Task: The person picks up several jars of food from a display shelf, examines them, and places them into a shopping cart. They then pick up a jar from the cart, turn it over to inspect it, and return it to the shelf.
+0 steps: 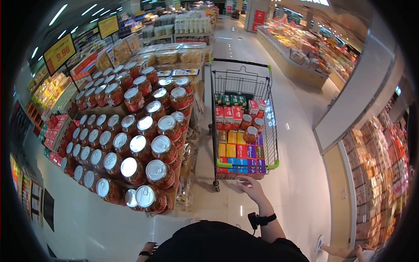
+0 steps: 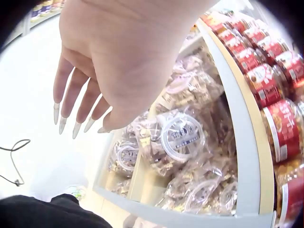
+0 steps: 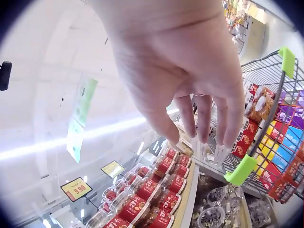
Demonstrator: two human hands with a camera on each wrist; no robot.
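Observation:
My right hand (image 1: 252,188) hangs in the air just behind the near end of the shopping cart (image 1: 273,164), holding nothing. In the right wrist view this hand (image 3: 190,80) has its fingers loosely bent, with the cart's green corner (image 3: 241,170) beyond them. Low beside my body, the left hand (image 1: 149,247) shows only partly in the head view. The left wrist view has that hand (image 2: 109,61) with fingers hanging down, empty, near bagged goods (image 2: 183,135) under the stand. Boxes (image 1: 228,114) and several lidded jars (image 1: 251,134) lie in the cart.
A stand of red-labelled jars (image 1: 139,144) fills the left, with a price sign (image 1: 59,53) behind. At the right are a pillar (image 1: 349,91) and shelves of packets (image 1: 371,174). Another person's shoe (image 1: 320,243) shows low at right. The aisle floor (image 1: 297,131) runs forward.

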